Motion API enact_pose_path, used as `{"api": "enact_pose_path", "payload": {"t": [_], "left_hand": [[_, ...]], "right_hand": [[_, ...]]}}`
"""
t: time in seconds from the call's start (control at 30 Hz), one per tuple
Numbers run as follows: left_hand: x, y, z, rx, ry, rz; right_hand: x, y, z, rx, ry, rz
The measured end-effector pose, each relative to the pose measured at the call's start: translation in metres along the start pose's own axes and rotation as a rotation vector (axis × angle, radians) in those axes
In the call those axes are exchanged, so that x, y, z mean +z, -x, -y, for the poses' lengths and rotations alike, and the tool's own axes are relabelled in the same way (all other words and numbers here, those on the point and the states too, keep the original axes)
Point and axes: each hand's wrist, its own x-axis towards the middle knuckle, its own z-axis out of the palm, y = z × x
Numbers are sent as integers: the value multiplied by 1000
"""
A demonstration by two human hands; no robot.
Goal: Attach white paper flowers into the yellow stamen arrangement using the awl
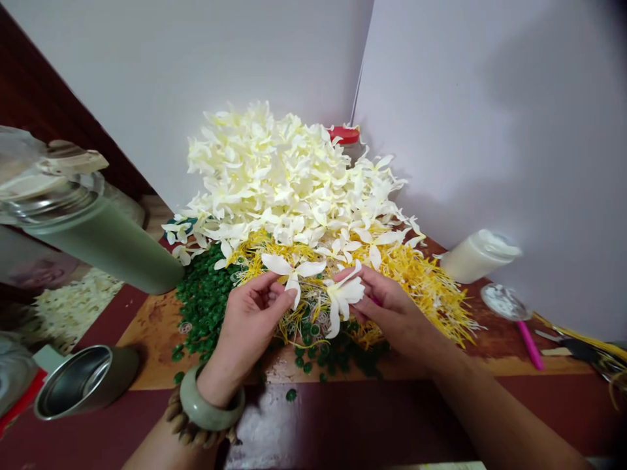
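Observation:
My left hand (257, 313) pinches a white artificial flower piece (294, 271) with several long petals spread out. In my right hand (386, 297) is another white flower piece (345, 297), its petals hanging downward; the fingertips behind it are partly hidden. The two pieces are held close together at chest-side of the pile. Just behind them lie yellow stamen strands (421, 281), tangled over the tabletop. Green plastic calyx pieces (203, 307) are heaped beside and below my left hand. A tall mound of white petals (284, 176) rises at the back against the wall.
A green tumbler (112, 241) and a metal mug (88, 385) stand at left. On the right are a white bottle (480, 254), a clear dish of white paste (504, 301), a pink stick (530, 344) and scissors (578, 346). A red-lidded jar (344, 135) sits behind the mound.

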Motion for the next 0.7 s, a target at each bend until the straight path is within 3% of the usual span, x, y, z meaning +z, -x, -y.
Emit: {"api": "enact_pose_path", "payload": {"t": [0.37, 0.7], "left_hand": [[0, -2, 5, 48, -59, -34], [3, 2, 5, 50, 1, -53]], "right_hand": [[8, 5, 5, -129, 378, -102], [9, 3, 3, -147, 416, -156]]}}
